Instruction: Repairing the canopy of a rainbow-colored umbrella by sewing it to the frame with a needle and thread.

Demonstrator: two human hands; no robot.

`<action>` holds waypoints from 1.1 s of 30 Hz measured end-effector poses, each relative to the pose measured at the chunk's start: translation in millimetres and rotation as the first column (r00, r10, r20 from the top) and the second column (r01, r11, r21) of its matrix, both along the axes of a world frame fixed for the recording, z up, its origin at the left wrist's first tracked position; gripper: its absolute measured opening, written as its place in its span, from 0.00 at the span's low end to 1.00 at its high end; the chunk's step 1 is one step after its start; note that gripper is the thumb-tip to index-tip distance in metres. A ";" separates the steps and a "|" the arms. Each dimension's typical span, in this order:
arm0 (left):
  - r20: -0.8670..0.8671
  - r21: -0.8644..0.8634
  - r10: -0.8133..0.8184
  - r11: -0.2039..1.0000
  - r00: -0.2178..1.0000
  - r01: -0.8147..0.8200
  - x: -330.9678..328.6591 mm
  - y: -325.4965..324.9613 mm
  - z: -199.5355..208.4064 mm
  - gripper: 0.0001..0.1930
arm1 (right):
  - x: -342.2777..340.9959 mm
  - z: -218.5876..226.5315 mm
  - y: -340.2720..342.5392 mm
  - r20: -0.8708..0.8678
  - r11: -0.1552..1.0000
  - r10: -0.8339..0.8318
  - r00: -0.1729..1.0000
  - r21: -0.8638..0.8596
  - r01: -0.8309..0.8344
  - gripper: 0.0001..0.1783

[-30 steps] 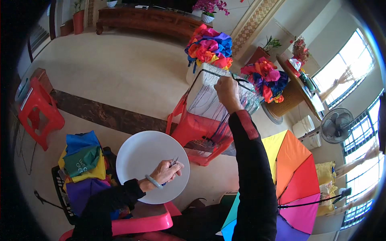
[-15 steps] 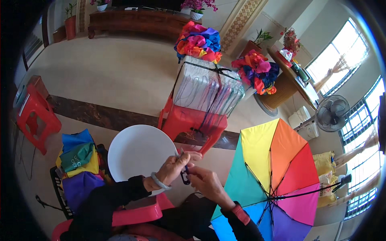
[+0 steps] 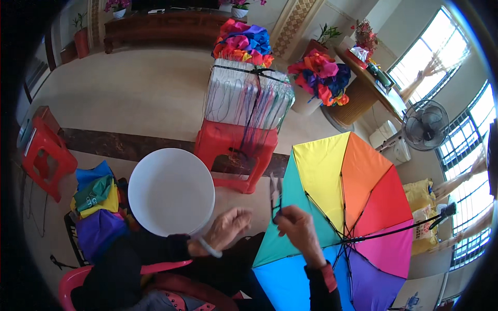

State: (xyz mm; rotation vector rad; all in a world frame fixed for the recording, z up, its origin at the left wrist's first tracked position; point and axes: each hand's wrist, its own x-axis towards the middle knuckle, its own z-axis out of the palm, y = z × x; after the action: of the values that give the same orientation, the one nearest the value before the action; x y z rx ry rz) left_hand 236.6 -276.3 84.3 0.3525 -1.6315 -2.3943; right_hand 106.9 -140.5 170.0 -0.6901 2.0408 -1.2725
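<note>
My right hand [image 3: 300,230] grips a pair of scissors [image 3: 276,199] with dark handles, their blurred blades pointing up and away from me. To its left, my left hand [image 3: 227,229] is closed, thumb and fingers pressed together; whatever they may hold is too small to make out. An opened rainbow umbrella [image 3: 316,160] lies with its ribs and black shaft [image 3: 394,234] facing me, directly beyond and beside my right hand. Beyond my left hand stands a large round white tub [image 3: 171,189].
Ahead, a red stool [image 3: 236,137] bears a white block [image 3: 228,96] hung with many coloured threads. Bundles of bright fabric [image 3: 321,78] sit behind it. Folded cloths [image 3: 101,230] fill a black basket at left. A fan [image 3: 426,125] stands at right.
My hands have come apart. The scissors, earlier between both hands, have swung right and upward in my right hand. The view has shifted slightly, and the umbrella shows farther left and higher.
</note>
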 end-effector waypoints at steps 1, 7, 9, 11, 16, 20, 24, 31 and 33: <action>0.023 0.004 -0.037 0.999 0.999 0.037 5.2 5.9 -4.6 0.13 | -12.4 6.9 -3.8 -0.118 0.999 -0.048 0.992 -0.014 0.047 0.08; -0.080 -0.165 -0.315 0.940 0.946 0.299 59.9 36.6 11.4 0.10 | -82.6 57.7 -55.7 -0.430 0.990 -0.141 0.892 -0.087 0.114 0.07; -0.126 -0.349 -0.328 0.898 0.936 0.267 69.0 36.0 8.7 0.09 | -87.9 57.9 -79.3 -0.278 0.996 -0.088 0.956 -0.043 0.079 0.07; -0.145 -0.352 -0.307 0.905 0.941 0.241 73.9 35.5 4.8 0.09 | -85.4 38.4 -102.9 -0.245 0.997 -0.077 0.966 -0.044 0.068 0.07; -0.152 -0.414 -0.339 0.875 0.928 0.252 69.2 29.8 8.8 0.09 | -131.0 26.0 -146.6 -0.387 0.967 -0.221 0.895 -0.206 0.150 0.07; -0.209 -0.529 -0.352 0.826 0.912 0.197 67.1 35.9 8.4 0.08 | -204.7 62.2 -162.4 -0.790 0.943 -0.333 0.515 -0.285 0.173 0.07; -0.253 -0.626 -0.295 0.776 0.921 0.077 79.1 29.6 19.6 0.08 | -215.6 78.0 -215.1 -0.914 0.973 -0.200 0.352 -0.144 0.179 0.08; -0.163 -0.349 -0.391 0.881 0.906 0.318 80.6 40.9 -2.1 0.14 | -240.2 68.7 -233.6 -0.870 0.958 -0.093 0.484 0.055 0.283 0.10; -0.194 0.332 -0.411 0.827 0.891 0.454 81.4 42.5 -4.4 0.18 | -244.7 56.2 -235.8 -0.881 0.968 -0.105 0.462 0.016 0.251 0.08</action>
State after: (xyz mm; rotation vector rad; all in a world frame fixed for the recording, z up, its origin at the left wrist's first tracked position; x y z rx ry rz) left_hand 318.0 -233.8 80.0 -0.1219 -1.3084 -3.0063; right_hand -137.8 -376.3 226.1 -1.2781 3.0858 -0.8942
